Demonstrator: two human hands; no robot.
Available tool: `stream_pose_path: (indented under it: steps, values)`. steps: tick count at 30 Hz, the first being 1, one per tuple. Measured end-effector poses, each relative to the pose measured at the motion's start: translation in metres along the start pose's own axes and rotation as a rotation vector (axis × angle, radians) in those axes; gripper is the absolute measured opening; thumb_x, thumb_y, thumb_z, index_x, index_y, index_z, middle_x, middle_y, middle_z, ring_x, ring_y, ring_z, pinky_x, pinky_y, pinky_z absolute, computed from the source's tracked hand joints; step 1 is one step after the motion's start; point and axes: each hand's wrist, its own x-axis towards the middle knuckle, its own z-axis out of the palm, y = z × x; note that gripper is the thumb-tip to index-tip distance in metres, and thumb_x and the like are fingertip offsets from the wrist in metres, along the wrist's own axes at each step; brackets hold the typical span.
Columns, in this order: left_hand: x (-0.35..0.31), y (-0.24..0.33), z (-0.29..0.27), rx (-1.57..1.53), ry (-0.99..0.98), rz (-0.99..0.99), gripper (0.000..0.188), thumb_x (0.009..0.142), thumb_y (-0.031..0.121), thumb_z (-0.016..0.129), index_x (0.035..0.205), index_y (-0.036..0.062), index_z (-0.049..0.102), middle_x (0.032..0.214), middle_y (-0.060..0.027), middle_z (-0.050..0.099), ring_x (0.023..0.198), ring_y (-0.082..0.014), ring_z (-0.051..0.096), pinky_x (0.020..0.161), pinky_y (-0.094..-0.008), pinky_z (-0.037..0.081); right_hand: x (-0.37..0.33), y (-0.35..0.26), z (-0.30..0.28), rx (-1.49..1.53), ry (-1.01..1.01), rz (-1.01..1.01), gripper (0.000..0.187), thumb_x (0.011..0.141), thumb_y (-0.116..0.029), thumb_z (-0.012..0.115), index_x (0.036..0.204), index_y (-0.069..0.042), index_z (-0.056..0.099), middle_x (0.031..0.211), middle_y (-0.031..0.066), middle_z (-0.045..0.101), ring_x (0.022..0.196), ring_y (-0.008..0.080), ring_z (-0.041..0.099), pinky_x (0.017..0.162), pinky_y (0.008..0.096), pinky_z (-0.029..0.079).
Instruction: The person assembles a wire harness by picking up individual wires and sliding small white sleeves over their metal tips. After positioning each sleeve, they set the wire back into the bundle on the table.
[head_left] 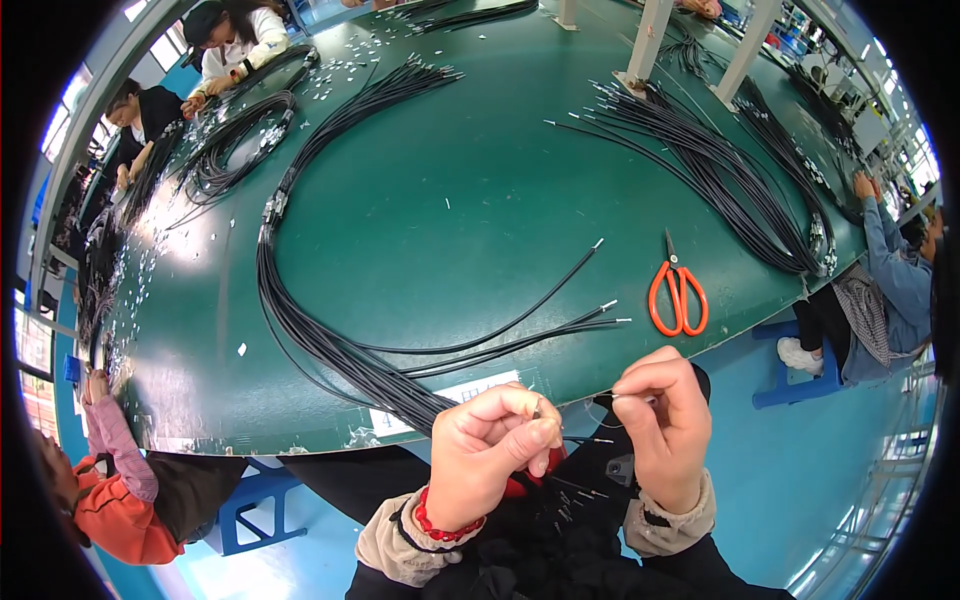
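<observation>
Near the front edge of the table, my left hand [495,445] is closed in a pinch around what looks like the end of a black cable, mostly covered by the fingers. To its right, thumb and forefinger of my right hand [668,420] pinch something thin and tiny, too small to name. A small gap separates the two hands. A bundle of black cables [335,350] with pale metal tips curves across the table and passes behind my left hand. More loose cable ends [572,500] hang over my lap. Red-handled scissors [678,297] lie beyond my right hand.
The green table [470,220] carries another cable bundle [720,180] at right and coiled cables [235,150] at far left. White scraps litter the left side. A white printed sheet [390,420] lies under the near bundle. Metal posts [648,45] stand at the back. Co-workers sit around the table.
</observation>
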Motion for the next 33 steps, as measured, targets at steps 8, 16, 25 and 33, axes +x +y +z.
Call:
stream_pose_path:
  steps: [8,16,25,33]
  values:
    - [-0.008,0.001,-0.003,-0.102,0.003,-0.006,0.007,0.086,0.000,0.058,0.090,-0.0057,0.059,0.083,-0.0101,0.060,0.062,-0.0087,0.054,0.055,-0.0193,0.043,0.000,-0.014,0.002,-0.167,-0.194,-0.105,0.018,0.066,-0.005,0.075,0.078,-0.005,0.062,0.054,-0.0036,0.036,0.051,0.0061,0.034,0.045,0.0216,0.025]
    - [-0.016,-0.001,0.005,0.017,-0.015,0.111,0.009,0.085,-0.003,0.058,0.093,-0.0069,0.059,0.089,-0.0116,0.060,0.067,-0.0114,0.058,0.061,-0.0220,0.047,-0.008,-0.016,0.005,-0.066,-0.161,-0.033,0.012,0.067,-0.003,0.071,0.073,-0.003,0.060,0.052,-0.0040,0.038,0.050,0.0051,0.035,0.045,0.0216,0.026]
    - [-0.048,0.014,0.030,0.196,0.242,0.382,0.017,0.077,-0.002,0.064,0.094,-0.0042,0.059,0.089,-0.0128,0.060,0.075,-0.0190,0.059,0.067,-0.0288,0.049,-0.035,-0.053,-0.006,0.197,-0.205,0.142,0.010,0.070,-0.001,0.067,0.071,0.000,0.058,0.057,-0.0022,0.043,0.052,0.0047,0.038,0.048,0.0207,0.030]
    - [-0.156,0.049,0.023,0.751,0.139,0.886,0.022,0.067,-0.004,0.071,0.087,-0.0019,0.064,0.085,-0.0117,0.064,0.077,-0.0239,0.060,0.068,-0.0302,0.048,-0.109,-0.125,0.023,0.033,-0.213,0.031,0.010,0.069,-0.001,0.068,0.071,0.000,0.058,0.057,-0.0008,0.046,0.052,0.0055,0.040,0.048,0.0205,0.031]
